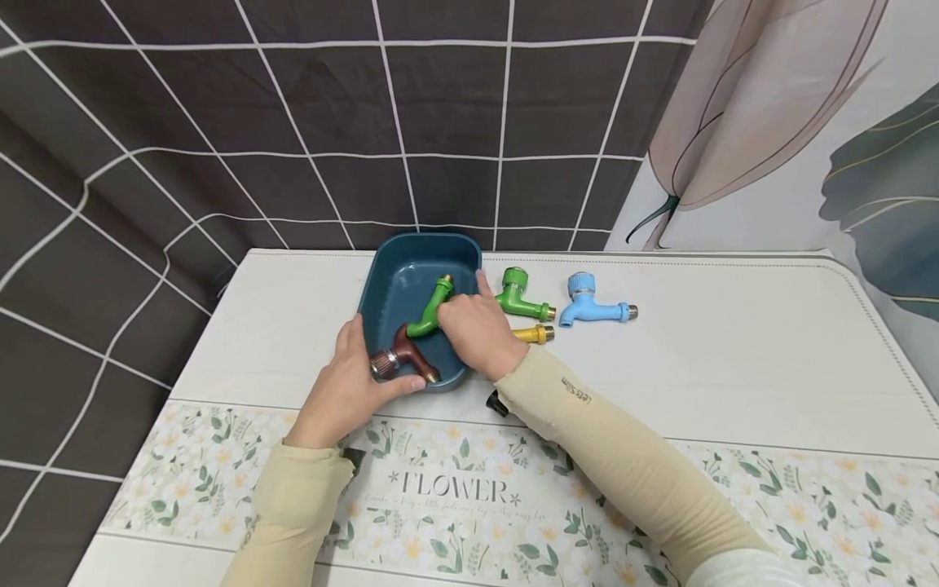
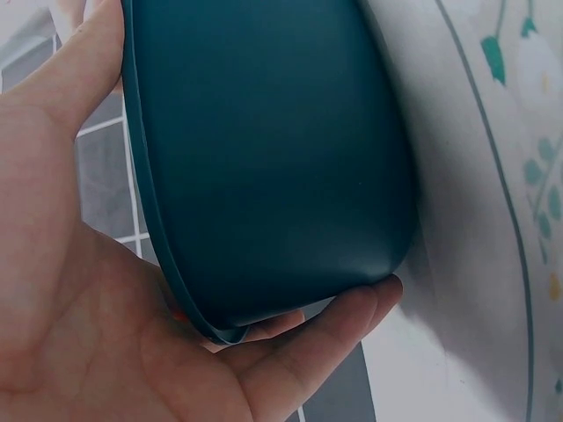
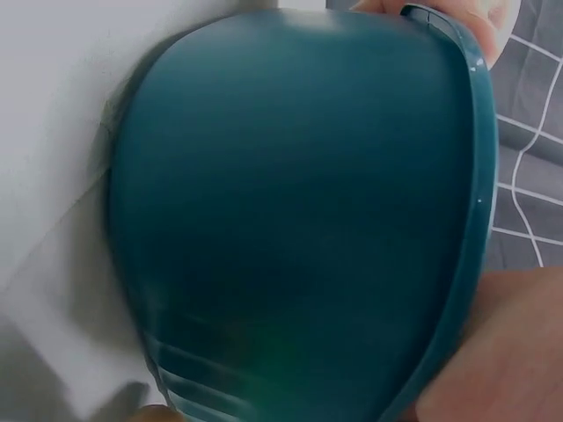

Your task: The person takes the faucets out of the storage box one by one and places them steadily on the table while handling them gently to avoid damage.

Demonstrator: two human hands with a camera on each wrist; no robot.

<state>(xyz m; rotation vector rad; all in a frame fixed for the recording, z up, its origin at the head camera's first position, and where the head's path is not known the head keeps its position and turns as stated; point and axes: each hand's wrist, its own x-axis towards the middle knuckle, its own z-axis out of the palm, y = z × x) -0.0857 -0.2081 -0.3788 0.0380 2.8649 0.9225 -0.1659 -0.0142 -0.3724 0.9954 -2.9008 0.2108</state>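
Sleeves (image 1: 623,465) of beige fabric cover both forearms, above a floral band (image 1: 455,534) lettered "FLOWER" across the white tablecloth (image 1: 734,359). Left hand (image 1: 348,383) and right hand (image 1: 477,330) hold a dark blue plastic basin (image 1: 396,289) between them, resting on the cloth. The left grips its near left corner, thumb along the near rim, fingers curved against the outer wall; the right straddles the right rim, pinching the wall, though I cannot tell whether its hidden thumb also touches a tap. Within the basin, a brown tap (image 1: 412,352) lies at the near left, a green bib tap (image 1: 429,314) just beyond it. Outside, to the right, a mostly hidden yellow tap (image 1: 534,334), a light blue tap (image 1: 597,311) and a second green tap (image 1: 517,303) lie near one another. Behind hangs black cloth (image 1: 447,98) with white grid lines, beside a leaf-printed drape (image 1: 770,106).
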